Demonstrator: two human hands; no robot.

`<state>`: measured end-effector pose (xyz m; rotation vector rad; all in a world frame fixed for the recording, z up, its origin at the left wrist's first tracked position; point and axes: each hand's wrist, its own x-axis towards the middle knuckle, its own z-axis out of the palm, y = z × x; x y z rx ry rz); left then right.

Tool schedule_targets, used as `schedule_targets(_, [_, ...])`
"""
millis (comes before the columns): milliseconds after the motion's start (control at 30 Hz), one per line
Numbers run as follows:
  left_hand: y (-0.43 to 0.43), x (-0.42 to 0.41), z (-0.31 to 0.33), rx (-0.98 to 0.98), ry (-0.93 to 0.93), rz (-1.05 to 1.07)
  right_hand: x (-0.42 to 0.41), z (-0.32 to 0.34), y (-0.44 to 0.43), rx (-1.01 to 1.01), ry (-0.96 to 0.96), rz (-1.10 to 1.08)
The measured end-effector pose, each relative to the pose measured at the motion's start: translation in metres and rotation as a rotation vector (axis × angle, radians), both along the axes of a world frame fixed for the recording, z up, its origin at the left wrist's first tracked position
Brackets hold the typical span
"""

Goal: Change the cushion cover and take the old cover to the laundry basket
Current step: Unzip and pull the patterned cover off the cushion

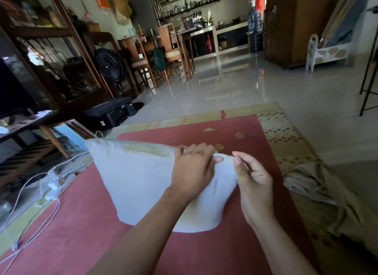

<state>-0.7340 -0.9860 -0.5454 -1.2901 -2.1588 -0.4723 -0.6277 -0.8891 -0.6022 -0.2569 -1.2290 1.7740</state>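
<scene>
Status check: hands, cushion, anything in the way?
Left hand and right hand pinch cushion at top right corner. It stands on red rug. Crumpled beige cloth lies apart, right.

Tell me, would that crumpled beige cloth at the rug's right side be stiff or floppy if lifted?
Probably floppy: the beige cloth lies in loose folds and creases. Likely light too, as it looks thin where it spreads over the rug.
</scene>
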Motion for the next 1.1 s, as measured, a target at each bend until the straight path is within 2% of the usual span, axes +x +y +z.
schedule_targets(67, [-0.003, -0.004, 0.007, 0.125, -0.102, 0.044, 0.003, 0.007, 0.005, 0.047, 0.021, 0.070])
schedule_targets(133, [-0.004, -0.008, 0.018, 0.302, -0.295, 0.054, 0.004, 0.005, 0.013, 0.105, 0.011, 0.162])
schedule_targets(267, [-0.009, -0.017, 0.056, 0.619, -0.446, -0.039, 0.003, -0.029, 0.017, 0.335, -0.353, 0.273])
schedule_targets(367, [-0.012, -0.019, 0.083, 0.821, -0.550, -0.193, 0.003, -0.042, 0.026, 0.368, -0.480, 0.084])
schedule_targets(467, [-0.017, -0.023, 0.092, 0.927, -0.648, -0.232, 0.007, -0.037, 0.048, 0.486, -0.556, -0.154])
schedule_targets(600, [-0.030, -0.037, 0.086, 0.884, -0.757, -0.196, 0.010, -0.045, 0.055, 0.522, -0.731, -0.263])
schedule_targets(833, [-0.042, -0.048, 0.080, 0.675, -0.688, -0.145, -0.003, -0.058, 0.053, 0.367, -0.701, -0.312])
schedule_targets(967, [-0.039, -0.046, 0.072, 0.477, -0.654, -0.138, 0.000, -0.044, 0.036, 0.591, -0.643, -0.328])
schedule_targets(1100, [-0.023, -0.036, 0.063, 0.309, -0.526, -0.095, -0.002, -0.019, 0.009, 0.691, -0.530, -0.288])
